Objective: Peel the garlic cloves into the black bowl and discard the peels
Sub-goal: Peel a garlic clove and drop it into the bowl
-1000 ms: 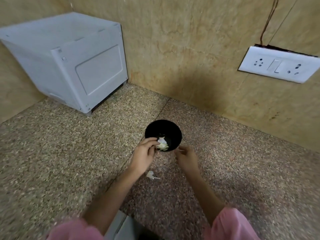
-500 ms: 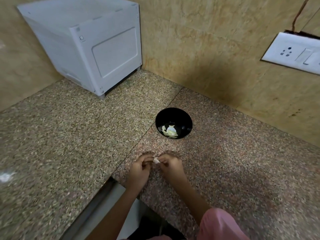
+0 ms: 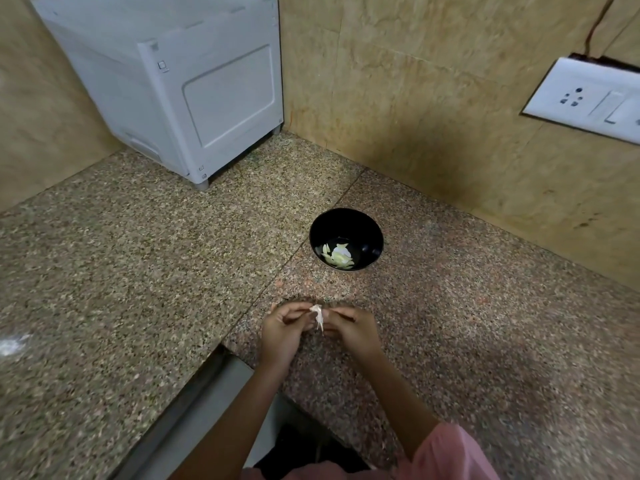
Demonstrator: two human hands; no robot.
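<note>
Left hand (image 3: 281, 332) and right hand (image 3: 357, 330) pinch one garlic clove (image 3: 317, 314).

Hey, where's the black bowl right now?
In the head view, the black bowl sits mid-frame on the granite counter, beyond the left hand and right hand pinching a garlic clove, right of the white appliance.

Both bare forearms reach forward and converge. The left hand (image 3: 282, 332) and right hand (image 3: 356, 330) meet at the fingertips, with the fingers of each curled, and pinch a garlic clove (image 3: 317, 312) between them. A pink sleeve (image 3: 450, 455) covers the right upper arm.
</note>
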